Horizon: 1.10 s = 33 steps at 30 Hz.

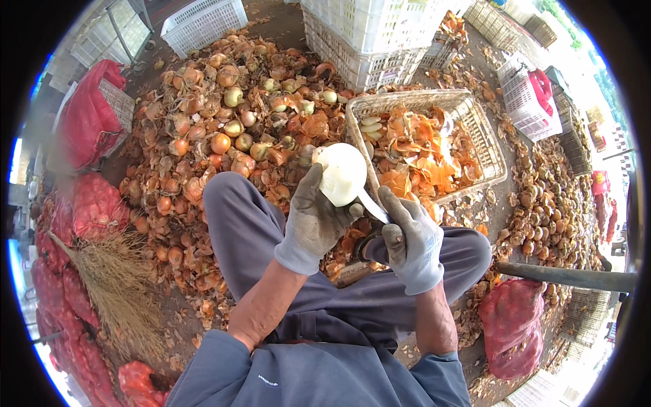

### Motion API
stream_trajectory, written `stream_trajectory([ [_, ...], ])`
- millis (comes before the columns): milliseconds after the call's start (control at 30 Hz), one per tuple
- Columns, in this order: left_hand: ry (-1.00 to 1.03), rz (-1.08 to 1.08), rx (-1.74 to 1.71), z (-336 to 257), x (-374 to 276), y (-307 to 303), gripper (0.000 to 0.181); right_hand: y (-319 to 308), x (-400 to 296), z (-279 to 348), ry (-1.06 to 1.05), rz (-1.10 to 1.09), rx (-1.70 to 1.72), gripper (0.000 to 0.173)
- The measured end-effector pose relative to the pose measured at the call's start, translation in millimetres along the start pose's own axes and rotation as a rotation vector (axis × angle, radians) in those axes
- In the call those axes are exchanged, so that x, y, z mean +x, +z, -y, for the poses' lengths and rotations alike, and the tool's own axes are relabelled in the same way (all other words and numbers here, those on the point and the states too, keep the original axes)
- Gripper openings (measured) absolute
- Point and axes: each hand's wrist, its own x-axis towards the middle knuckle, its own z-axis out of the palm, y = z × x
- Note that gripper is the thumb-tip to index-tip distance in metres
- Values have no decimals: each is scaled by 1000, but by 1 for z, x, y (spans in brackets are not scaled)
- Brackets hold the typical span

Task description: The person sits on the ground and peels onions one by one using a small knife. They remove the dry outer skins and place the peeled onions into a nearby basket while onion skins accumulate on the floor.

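Observation:
In my gloved left hand (318,221) I hold a peeled white onion (343,170), above the gap between my bent legs. My right hand (413,236), also in a coated work glove, grips a knife whose handle is hidden by the fingers. The metal knife blade (374,206) points up and left, its tip at the onion's lower right side. Just beyond the hands stands a dirty plastic crate (491,145) with orange onion skins (424,152) and a few pale onion pieces (371,124) in it. A heap of unpeeled onions (203,127) spreads ahead and to the left.
Stacked plastic crates (366,68) stand beyond the heap, and a white crate (203,25) is at the far left. A straw broom (117,285) and red mesh sacks (99,203) lie at left. On the right are another sack (511,328), a pole (564,276) and more onions (544,219).

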Motion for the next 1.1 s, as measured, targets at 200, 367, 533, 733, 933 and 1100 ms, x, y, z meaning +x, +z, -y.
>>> stream_trajectory([
  [200,-35,-43,38,6,-3,9,49,-2,2,14,92,1,-189,41],
  [367,-119,19,126,9,-6,-2,52,7,-4,0,374,-72,341,50],
  [533,-143,-25,172,4,-5,-3,59,-6,-3,2,702,-76,1056,73],
  [733,-90,4,222,8,-7,-9,60,-4,8,7,545,-182,872,46],
  [933,-89,64,375,10,-5,-6,62,6,7,5,474,-232,615,47],
  [1100,-136,44,503,5,-13,4,66,-1,15,-16,325,-385,143,42],
])
